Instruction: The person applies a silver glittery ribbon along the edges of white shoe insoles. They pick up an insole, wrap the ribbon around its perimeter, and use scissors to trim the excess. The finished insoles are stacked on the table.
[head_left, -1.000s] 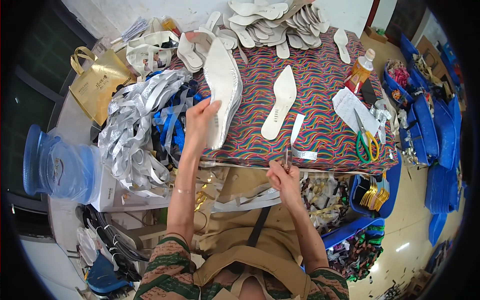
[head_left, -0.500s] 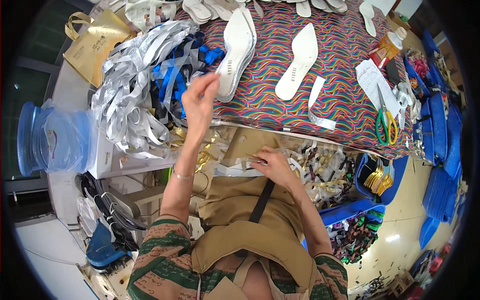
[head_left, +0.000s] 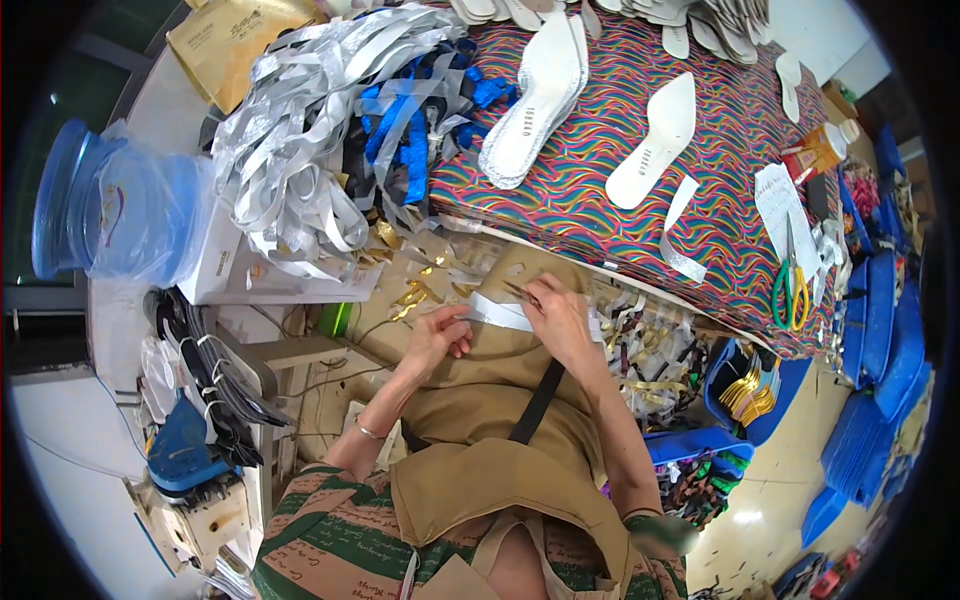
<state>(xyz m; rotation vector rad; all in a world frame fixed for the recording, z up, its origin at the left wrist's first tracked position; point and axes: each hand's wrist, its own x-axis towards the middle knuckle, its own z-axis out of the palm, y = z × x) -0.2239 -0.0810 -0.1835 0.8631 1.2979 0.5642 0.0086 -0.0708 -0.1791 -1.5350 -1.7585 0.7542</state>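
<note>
- Holding a thin dark pointed tool in the right hand, just off centre toward 4 o'clock, fingers bent over a shiny white flat strip; cannot tell whether also pinching it.
- Curling the left hand toward 8 o'clock, beside the strip's left end; cannot tell whether gripping or merely touching.
- Keeping the strip at centre, above a brown cloth apron, not joined to any insole.
- Apparently done at 12 to 1 o'clock, on a tabletop under multicoloured wavy cloth: overlapping white insoles with glittery silver edges.
- Seemingly left, toward 1 to 2 o'clock: a single plain white insole with no visible edging, near a loose curled silvery strip.
- Bearing dark printed characters: both the overlapping and the single insoles.
- Showing handwriting, too small to read, toward 2 to 3 o'clock: a white paper sheet.
- Carrying dark lettering toward 10 to 11 o'clock: a shiny gold bag.
</note>
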